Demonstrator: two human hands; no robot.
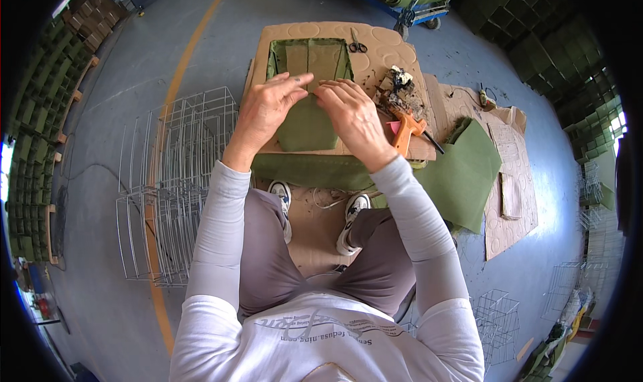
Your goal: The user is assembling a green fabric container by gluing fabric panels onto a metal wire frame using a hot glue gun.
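A green fabric box [307, 131] with a flared, open top lies on a cardboard-covered work surface [375, 54] in front of me. My left hand [271, 105] is at the left part of its near rim, thumb and fingers close together over the edge. At the same rim, just to the right, my right hand [349, 109] has its fingers bent over the fabric and pressed together. Both hands partly hide the rim and whatever lies under the fingertips. Beside my right hand lies an orange glue gun [406, 131]. Black-handled scissors [357, 42] rest beyond the box's far right corner.
Dark glue-like scraps [400, 91] are heaped right of the box. Green fabric sheets [465, 171] hang over the right side. Wire frames [177, 188] stand on the floor at left. A blue cart [422, 12] carries a green roll; stacked green boxes [37, 147] line the left.
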